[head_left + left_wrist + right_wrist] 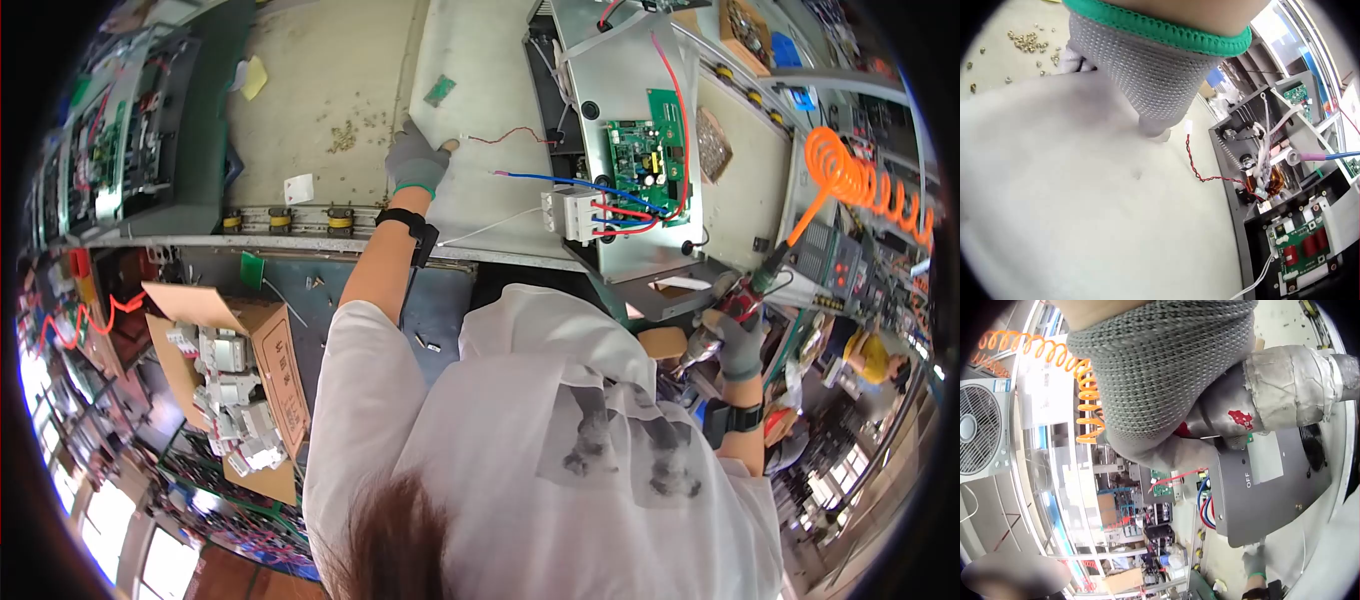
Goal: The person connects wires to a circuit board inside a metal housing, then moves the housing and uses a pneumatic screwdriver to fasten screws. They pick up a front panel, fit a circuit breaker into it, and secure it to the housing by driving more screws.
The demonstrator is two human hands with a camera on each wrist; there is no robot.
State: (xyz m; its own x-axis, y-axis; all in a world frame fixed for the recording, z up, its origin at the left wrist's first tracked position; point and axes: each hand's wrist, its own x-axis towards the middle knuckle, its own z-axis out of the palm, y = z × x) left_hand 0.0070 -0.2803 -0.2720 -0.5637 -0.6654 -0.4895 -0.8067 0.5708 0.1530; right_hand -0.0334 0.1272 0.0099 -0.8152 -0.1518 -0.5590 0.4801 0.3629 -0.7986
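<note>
My gloved left hand (413, 162) reaches over the pale bench top, thumb spread to the right. Small brass-coloured screws (1029, 42) lie scattered just beyond its fingers, which the glove's cuff mostly hides in the left wrist view. A twisted red-black wire (500, 133) with a white plug ends near the thumb. Low at the right, my gloved right hand (738, 350) grips an air screwdriver (1291, 387), its body wrapped in worn tape, with an orange coiled hose (870, 180) running up from it. Beyond the tool stands an open metal chassis (625, 255).
On the chassis sit a green circuit board (640, 150) and a white breaker block (573, 214) with red and blue wires. A small green board (439, 91) lies on the bench. Below the bench edge stands a cardboard box (283, 370) holding several breakers.
</note>
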